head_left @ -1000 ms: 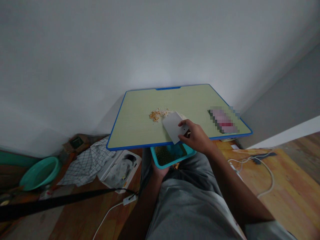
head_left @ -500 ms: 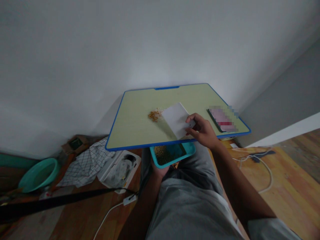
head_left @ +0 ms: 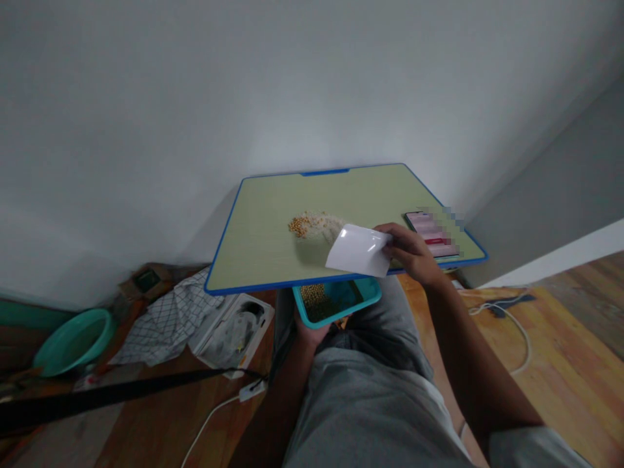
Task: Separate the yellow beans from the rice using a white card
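Right hand [head_left: 412, 252] has the white card [head_left: 358, 252] pinched at its right end, thumb against fingers. We see the card bowed and tilted above the near part of the board [head_left: 253, 253]; can't tell if its lower edge touches. Left hand [head_left: 313, 333] grips the turquoise tub [head_left: 347, 296] from below on the near side, most fingers hidden. Tub sits just under the board's near edge, below the card, yellow grains [head_left: 312, 292] at its left end and dark green grains [head_left: 319, 311] in front of them.

Just beyond the card's left end: yellow kernels [head_left: 298, 227] heaped on the left, pale grains [head_left: 324, 226] spread right of them, partly mixed. Phone [head_left: 429, 235] lies to the right of our right hand, partly pixelated.

Handling notes, our judgement: card looks thin and bendy, so we'd pinch nearer its middle and set the long edge flat on the board. Low angle, short light strokes; pressing hard would likely flick round kernels away. Working from the pale side inward should limit mixing. Tub wants to be level, rim tight below the edge, no gap.

Further out, floor left: checked cloth [head_left: 168, 318] and green basin [head_left: 73, 339], both well apart from our hands.
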Demonstrator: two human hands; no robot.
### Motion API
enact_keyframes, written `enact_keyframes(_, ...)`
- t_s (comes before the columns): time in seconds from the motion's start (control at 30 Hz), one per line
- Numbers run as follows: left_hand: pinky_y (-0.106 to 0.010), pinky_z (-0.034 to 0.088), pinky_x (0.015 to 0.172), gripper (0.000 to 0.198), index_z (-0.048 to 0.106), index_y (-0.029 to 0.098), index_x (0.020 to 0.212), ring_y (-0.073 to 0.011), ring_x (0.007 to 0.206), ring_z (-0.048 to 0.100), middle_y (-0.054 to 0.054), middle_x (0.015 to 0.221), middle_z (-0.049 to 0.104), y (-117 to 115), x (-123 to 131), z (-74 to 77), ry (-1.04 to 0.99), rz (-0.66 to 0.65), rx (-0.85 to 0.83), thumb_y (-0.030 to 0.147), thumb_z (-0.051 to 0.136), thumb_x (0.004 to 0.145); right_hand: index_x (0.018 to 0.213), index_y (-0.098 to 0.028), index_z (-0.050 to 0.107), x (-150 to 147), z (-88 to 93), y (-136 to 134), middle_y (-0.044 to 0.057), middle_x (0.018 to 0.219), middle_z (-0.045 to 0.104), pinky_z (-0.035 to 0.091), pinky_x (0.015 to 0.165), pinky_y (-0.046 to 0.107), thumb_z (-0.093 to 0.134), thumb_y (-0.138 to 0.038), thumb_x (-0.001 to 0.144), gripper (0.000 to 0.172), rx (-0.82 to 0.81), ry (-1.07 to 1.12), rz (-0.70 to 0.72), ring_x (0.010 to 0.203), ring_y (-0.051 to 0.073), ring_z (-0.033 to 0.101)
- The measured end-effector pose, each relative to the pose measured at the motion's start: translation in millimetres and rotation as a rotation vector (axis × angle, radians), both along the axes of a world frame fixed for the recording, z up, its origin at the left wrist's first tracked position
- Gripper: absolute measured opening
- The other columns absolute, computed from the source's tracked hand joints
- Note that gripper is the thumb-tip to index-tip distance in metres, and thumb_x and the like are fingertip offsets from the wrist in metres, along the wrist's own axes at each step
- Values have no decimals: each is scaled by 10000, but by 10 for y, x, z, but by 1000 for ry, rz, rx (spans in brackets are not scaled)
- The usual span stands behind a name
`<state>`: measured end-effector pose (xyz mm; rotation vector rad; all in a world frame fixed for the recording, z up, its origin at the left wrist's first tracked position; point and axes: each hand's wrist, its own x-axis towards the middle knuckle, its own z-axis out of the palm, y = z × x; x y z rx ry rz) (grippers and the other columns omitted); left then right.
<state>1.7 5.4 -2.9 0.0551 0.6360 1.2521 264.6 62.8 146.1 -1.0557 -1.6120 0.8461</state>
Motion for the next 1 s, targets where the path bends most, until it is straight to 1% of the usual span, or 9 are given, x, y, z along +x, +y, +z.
enact_keyframes(0.17, -754, 365, 1301, 596, 876, 288, 1173, -430, 1553, 553, -95, 1591, 682, -2, -8, -10, -31, 35, -50, 542, 343, 1093, 1247, -216, 789, -37, 4, 50, 72, 1117, 821, 542, 761, 356, 701, -311, 829, 437, -13, -116, 70, 873, 245, 719)
enact_keyframes(0.37, -885, 238, 1271, 632, 883, 255, 1114, -521, 1597, 464, -163, 1416, 770, -8, -14, -7, -28, -27, -58, 609, 362, 1069, 1250, -207, 805, -92, 63, 183, 82, 1139, 832, 567, 822, 403, 670, -293, 789, 488, 22, -155, 33, 911, 273, 728)
enact_keyframes(0.5, -896, 203, 1279, 656, 869, 229, 1128, -502, 1653, 403, -198, 1430, 756, -12, -15, 33, -40, -25, -95, 604, 333, 1080, 1227, -213, 788, -128, 15, 313, 88, 1182, 813, 582, 846, 413, 680, -275, 745, 497, 26, -57, 17, 995, 290, 728)
enact_keyframes(0.6, -898, 184, 1295, 629, 818, 198, 1231, -484, 1672, 383, -192, 1521, 708, -10, -24, 52, -55, -31, -125, 590, 348, 1089, 1223, -234, 741, -190, -72, 401, 52, 1014, 761, 559, 681, 355, 705, -306, 741, 489, 1, 98, -44, 799, 233, 667)
enact_keyframes(0.67, -871, 194, 1319, 600, 757, 196, 1355, -464, 1678, 382, -174, 1652, 611, -7, -31, 48, -52, -18, -132, 563, 358, 1098, 1211, -255, 698, -235, -123, 440, 21, 910, 698, 534, 594, 325, 738, -334, 752, 468, -14, 205, -89, 706, 204, 613)
enact_keyframes(0.77, -853, 195, 1339, 598, 677, 205, 1476, -456, 1672, 392, -153, 1775, 467, -9, -33, 40, -47, 5, -137, 543, 349, 1107, 1300, -301, 629, -278, -158, 452, 1, 896, 667, 577, 595, 325, 804, -363, 780, 552, -17, 317, -120, 702, 196, 616)
enact_keyframes(0.83, -868, 207, 1325, 592, 700, 195, 1436, -472, 1653, 415, -160, 1774, 465, -18, -26, 45, -45, 7, -142, 544, 353, 1106, 1410, -336, 573, -290, -158, 429, -5, 922, 675, 615, 620, 332, 845, -357, 778, 689, -4, 359, -120, 715, 193, 624)
enact_keyframes(0.9, -833, 241, 1339, 564, 756, 193, 1323, -457, 1649, 429, -154, 1754, 496, -28, -16, 59, -39, 18, -152, 532, 360, 1106, 1472, -355, 545, -296, -150, 393, 8, 1008, 701, 642, 630, 334, 882, -342, 753, 794, 12, 374, -111, 742, 190, 629)
enact_keyframes(1.0, -787, 259, 1363, 578, 797, 206, 1224, -432, 1651, 436, -129, 1697, 574, -35, -2, 78, -24, 14, -128, 556, 353, 1103, 1389, -321, 643, -302, -143, 343, 47, 1169, 715, 666, 632, 344, 906, -360, 732, 709, 18, 313, -86, 808, 199, 626)
